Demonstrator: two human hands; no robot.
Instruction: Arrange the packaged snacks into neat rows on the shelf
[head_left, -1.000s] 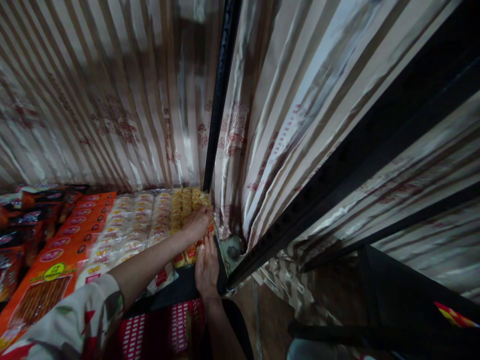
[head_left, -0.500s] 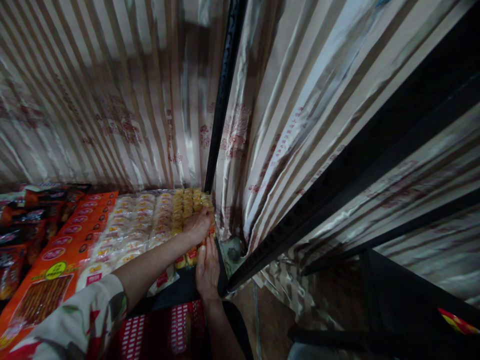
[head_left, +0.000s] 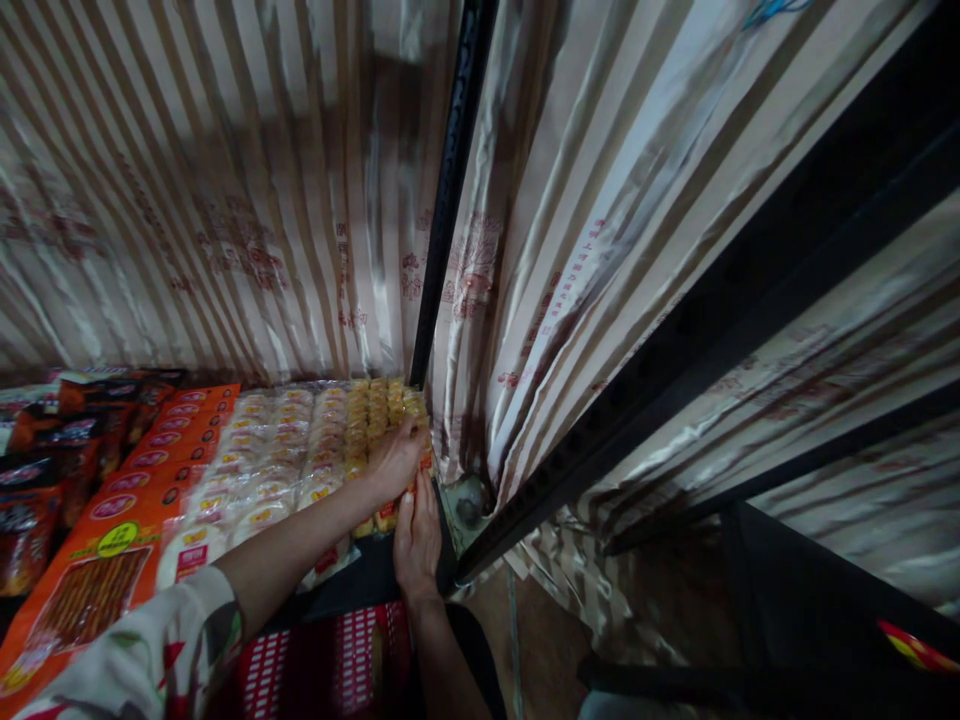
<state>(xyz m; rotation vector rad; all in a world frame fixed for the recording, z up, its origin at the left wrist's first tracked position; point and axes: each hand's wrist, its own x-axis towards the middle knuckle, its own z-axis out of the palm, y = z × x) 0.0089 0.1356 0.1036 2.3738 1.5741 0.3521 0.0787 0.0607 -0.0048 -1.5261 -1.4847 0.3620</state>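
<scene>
My left hand (head_left: 399,458) reaches over the right end of the snack rows. It rests on the yellow wrapped snack packets (head_left: 365,415); its fingers are mostly hidden, so I cannot tell whether they grip one. Just below it, my right hand (head_left: 418,540) lies with fingers stretched out and together against the end of the outer yellow row. A bit of orange-red packet (head_left: 426,461) shows between the two hands. Left of the yellow rows lie clear packs of white round snacks (head_left: 279,440), partly covered by my left forearm.
Orange bags (head_left: 124,505) and black-and-orange packets (head_left: 45,480) fill the shelf's left. A black upright post (head_left: 442,220) stands behind the hands, and a thick black beam (head_left: 637,380) slants along the right. Pleated curtains (head_left: 300,200) hang behind. A red perforated basket (head_left: 360,655) sits below the shelf.
Both hands stay at the right end of the yellow rows, nearly still. The view has shifted very slightly.
</scene>
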